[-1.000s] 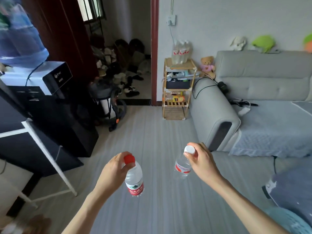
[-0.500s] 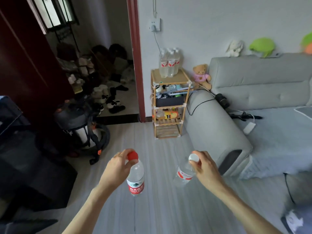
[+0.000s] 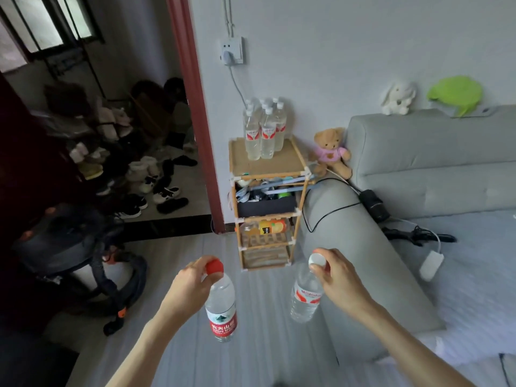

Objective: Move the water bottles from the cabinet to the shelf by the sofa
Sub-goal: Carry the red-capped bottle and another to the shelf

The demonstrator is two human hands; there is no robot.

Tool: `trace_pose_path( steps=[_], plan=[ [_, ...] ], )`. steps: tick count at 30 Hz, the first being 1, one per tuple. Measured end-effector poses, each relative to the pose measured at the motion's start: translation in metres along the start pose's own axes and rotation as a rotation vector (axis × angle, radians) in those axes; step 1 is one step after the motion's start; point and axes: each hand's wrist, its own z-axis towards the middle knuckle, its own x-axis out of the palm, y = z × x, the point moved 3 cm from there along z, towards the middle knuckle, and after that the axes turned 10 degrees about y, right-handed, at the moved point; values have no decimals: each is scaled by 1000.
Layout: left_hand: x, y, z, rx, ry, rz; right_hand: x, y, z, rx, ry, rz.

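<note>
At far left we see a dark vacuum cleaner with an orange-tipped hose [image 3: 83,263] on the grey plank floor [image 3: 259,356], and behind it a doorway crowded with shoes [image 3: 150,188]. Our left hand [image 3: 190,289] pinches the neck of a clear plastic water bottle with a red cap and red label [image 3: 221,308], which hangs upright below the fingers. Beyond it stands the light wooden shelf with several tiers [image 3: 268,202], its top tier carrying a cluster of clear water bottles with white caps and red-and-white labels [image 3: 264,129]; lower tiers hold clutter we cannot identify. Our right hand [image 3: 339,277] grips, at the cap, a clear plastic water bottle with a white cap and red-and-white label [image 3: 305,296], tilted slightly, beside the arm of the grey fabric sofa [image 3: 363,261]. A brown teddy bear in a pink top [image 3: 332,152] sits between shelf and sofa back
</note>
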Motion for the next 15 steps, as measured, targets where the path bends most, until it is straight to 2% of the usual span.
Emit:
trace_pose_path(
  steps=[15],
  plan=[
    [-44,-73,261,108,-152,-137,-94,-31,277,-95,-92,-8]
  ],
)
